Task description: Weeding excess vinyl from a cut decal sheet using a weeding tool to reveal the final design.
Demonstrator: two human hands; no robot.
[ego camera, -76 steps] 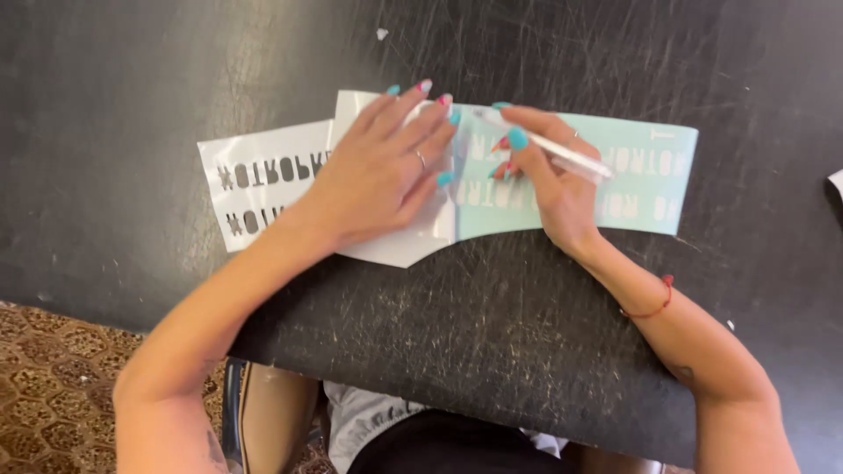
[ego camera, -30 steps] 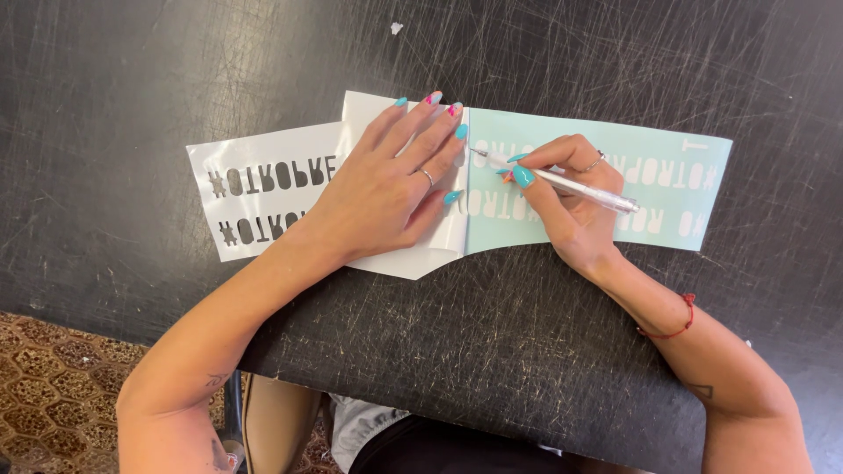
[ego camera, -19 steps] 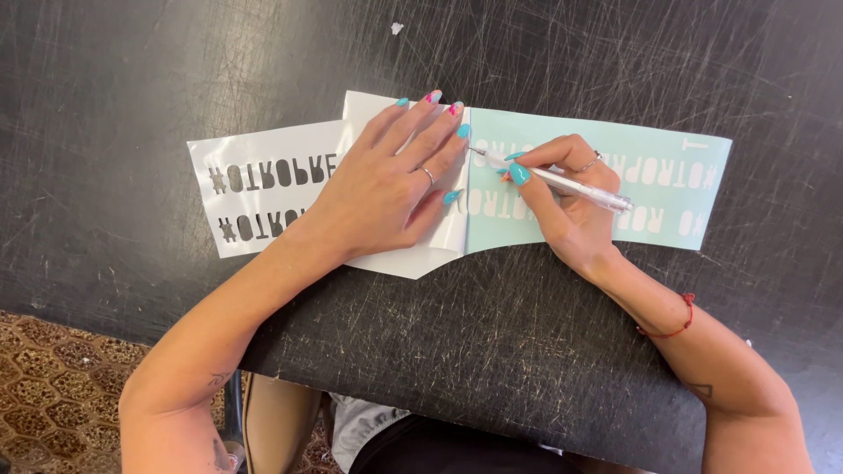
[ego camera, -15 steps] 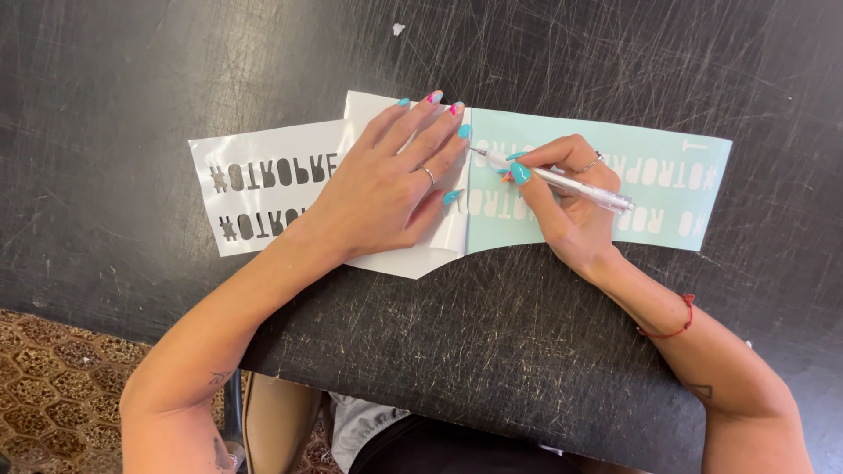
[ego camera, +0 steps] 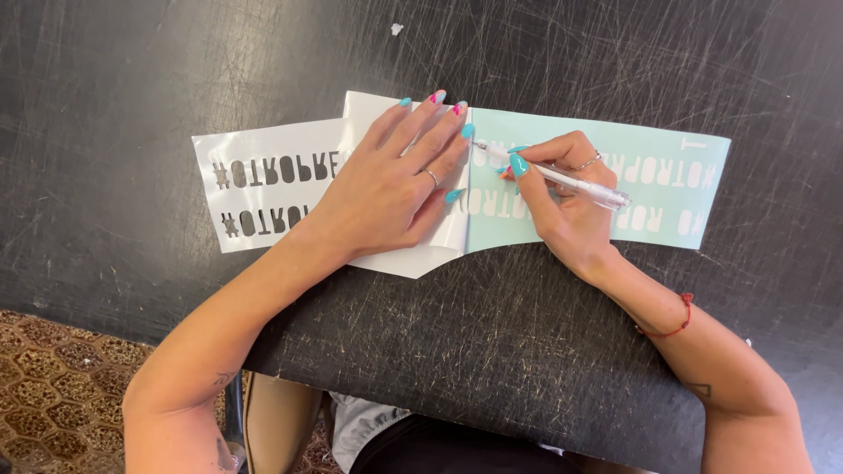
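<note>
My left hand lies flat, fingers spread, pressing on a white backing sheet that overlaps a pale teal vinyl sheet with white cut-out lettering. My right hand is shut on a white pen-like tool; its tip touches the teal sheet's left edge, right by my left fingertips. A second white sheet with letter-shaped holes lies left of my left hand, partly under it.
Everything rests on a scratched black table, whose near edge runs diagonally at the lower left. A patterned brown floor shows beyond that edge. A small white scrap lies at the far side.
The view shifted slightly since 2.5 s ago. My right hand turned the tool so its tip points left toward my left fingertips; over the last second both hands stay nearly still.
</note>
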